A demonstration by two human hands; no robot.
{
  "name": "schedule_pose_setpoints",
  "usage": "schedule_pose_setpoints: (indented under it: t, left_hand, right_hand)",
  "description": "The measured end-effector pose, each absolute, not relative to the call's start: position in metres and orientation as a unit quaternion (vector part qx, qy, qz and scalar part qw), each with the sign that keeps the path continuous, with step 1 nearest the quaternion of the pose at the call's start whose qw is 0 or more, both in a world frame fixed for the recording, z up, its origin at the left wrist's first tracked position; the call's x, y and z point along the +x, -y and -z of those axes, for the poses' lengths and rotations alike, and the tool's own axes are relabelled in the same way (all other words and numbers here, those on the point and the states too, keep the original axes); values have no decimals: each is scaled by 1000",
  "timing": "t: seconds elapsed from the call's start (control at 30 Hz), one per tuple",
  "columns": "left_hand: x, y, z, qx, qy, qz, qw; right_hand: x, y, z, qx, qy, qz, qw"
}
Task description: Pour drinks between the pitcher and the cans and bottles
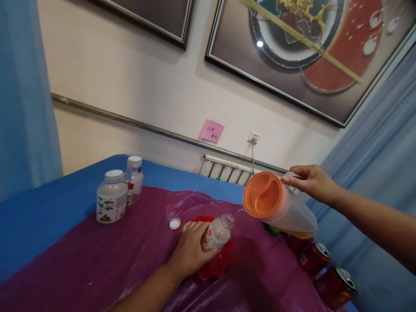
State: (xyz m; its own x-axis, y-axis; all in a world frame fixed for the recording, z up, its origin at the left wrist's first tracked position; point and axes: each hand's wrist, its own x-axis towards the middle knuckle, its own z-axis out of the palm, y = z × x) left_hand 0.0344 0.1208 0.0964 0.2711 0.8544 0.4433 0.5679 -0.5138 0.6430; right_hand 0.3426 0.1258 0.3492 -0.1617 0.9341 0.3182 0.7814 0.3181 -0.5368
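**Pouring station: both hands engaged**

We record the left hand (pixel 190 251) reaching in from the lower edge, forearm low over the purple sheet (pixel 97 260). Its fingers are wrapped round a bottle (pixel 217 234), with the thumb on the near side. The bottle is open, tilted with its mouth towards the right, and sits over a red dish (pixel 216 266) on the sheet.

The right hand (pixel 312 182) comes in from the right with the arm stretched out above the table. Its fingers are closed on the handle of a jug (pixel 276 208). The jug is tipped well over, its orange lid facing us and its spout just beside the bottle mouth. A thin stream runs from spout to mouth. We cannot tell the fill level in the bottle.

A white cap (pixel 174 223) lies on the sheet, near the left hand. Two capped jars (pixel 112 201) stand well apart to the left, at the edge of the blue cloth (pixel 39 216). Red cans (pixel 336 286) lie at the right, below the jug.
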Motion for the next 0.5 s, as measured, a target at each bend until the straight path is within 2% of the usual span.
schedule_pose_setpoints:
  t: [0.5]
  left_hand:
    - [34, -119, -99, 774, -462, -395, 178]
  right_hand:
    - [340, -126, -349, -563, 761, -114, 301]
